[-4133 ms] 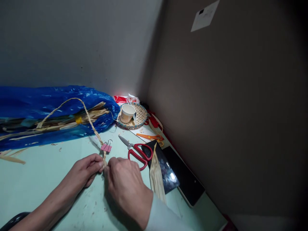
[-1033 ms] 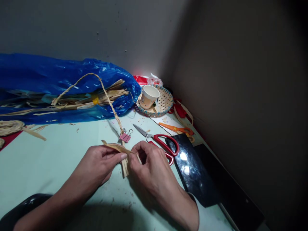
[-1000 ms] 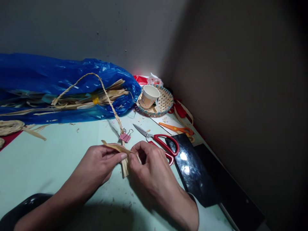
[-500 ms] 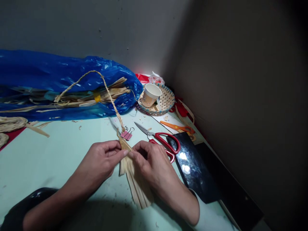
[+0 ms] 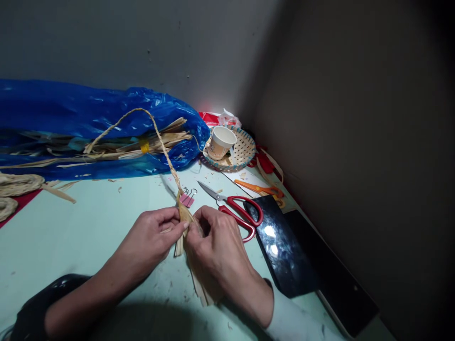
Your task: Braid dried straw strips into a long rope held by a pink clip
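My left hand (image 5: 158, 237) pinches dry, straw-coloured husk strips (image 5: 199, 274) between thumb and fingers. Close beside it, my right hand (image 5: 213, 239) is closed on the same strips a little lower, covering part of them. Their loose ends fan down over the table toward me. Just above my fingers a pink binder clip (image 5: 186, 200) sits at the lower end of a thin braided cord (image 5: 165, 152), which arches up and back to the left over the blue bag. Red-handled scissors (image 5: 236, 206) lie with blades parted right of the clip.
A blue plastic bag (image 5: 71, 104) holding a tied bundle of husks (image 5: 167, 139) lies along the wall. A paper cup (image 5: 221, 142) stands in a woven basket (image 5: 245, 147). Orange scissors (image 5: 258, 187) and a shiny black slab (image 5: 284, 255) are at right. Coiled braid (image 5: 21, 183) lies far left.
My right hand has moved slightly left and turned inward, closer to my left hand and over more of the strips. My left hand keeps its pinch. The whole view has shifted slightly.
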The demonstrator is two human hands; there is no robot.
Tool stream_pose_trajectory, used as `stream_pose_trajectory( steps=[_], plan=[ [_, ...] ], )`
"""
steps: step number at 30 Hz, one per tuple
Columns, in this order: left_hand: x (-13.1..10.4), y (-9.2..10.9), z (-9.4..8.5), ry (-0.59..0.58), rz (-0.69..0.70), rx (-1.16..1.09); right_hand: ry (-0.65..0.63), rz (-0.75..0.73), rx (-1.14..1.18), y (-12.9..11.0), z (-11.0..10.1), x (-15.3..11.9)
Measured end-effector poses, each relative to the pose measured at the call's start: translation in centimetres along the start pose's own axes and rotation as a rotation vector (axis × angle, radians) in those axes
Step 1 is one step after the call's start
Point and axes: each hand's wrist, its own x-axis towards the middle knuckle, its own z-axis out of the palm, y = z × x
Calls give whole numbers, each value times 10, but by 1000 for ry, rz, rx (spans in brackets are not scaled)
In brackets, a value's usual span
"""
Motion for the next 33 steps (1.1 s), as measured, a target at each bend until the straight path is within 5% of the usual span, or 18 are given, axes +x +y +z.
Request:
stream_pose_trajectory(
  steps=[22,29,33],
  plan=[
    [-1,5,-1,-1,26,61,64,68,145,-12,-7,1],
    [-3,8,1,-4,5,81,-198,53,768,1,-42,0],
    [-4,14,2,17,9,86,-138,118,1079,-1,-84,-16]
  ],
)
